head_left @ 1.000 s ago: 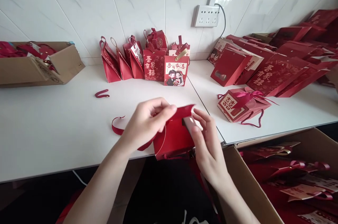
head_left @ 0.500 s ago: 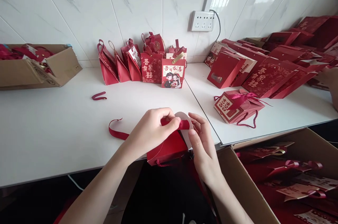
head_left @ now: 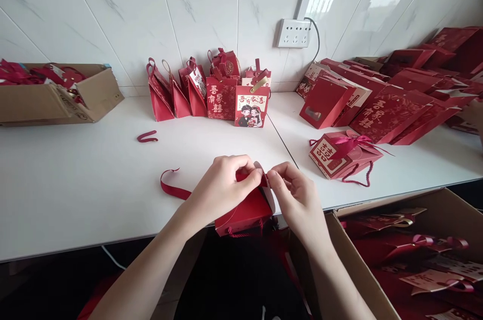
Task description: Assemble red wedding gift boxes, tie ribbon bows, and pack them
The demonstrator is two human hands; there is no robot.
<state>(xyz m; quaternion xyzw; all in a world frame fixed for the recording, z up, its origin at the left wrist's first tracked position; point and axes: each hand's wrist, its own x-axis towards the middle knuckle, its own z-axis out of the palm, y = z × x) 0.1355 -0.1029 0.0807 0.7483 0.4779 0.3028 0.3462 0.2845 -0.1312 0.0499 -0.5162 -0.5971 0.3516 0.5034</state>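
Observation:
A red gift box [head_left: 244, 214] lies at the table's front edge, under my hands, with a corded handle along its near side. Its rounded flap [head_left: 270, 199] shows a pale inner face. My left hand [head_left: 236, 179] is closed in a pinch on the red ribbon [head_left: 175, 191], whose loose tail curls out on the table to the left. On the right side of the flap, my right hand [head_left: 293, 189] pinches the ribbon's short end between thumb and forefinger. The fingertips of both hands nearly meet.
Several finished-looking red gift bags [head_left: 222, 98] stand by the wall. A bow-tied box [head_left: 345, 154] sits at right, before many red bags [head_left: 388, 108]. Cardboard boxes hold ribbons [head_left: 86, 103] at left and bags [head_left: 339, 239] at lower right. A ribbon strip [head_left: 147, 137] lies on the table.
My right hand has closed from spread fingers into a pinch on the ribbon's end and moved nearer my left hand. The view has shifted slightly.

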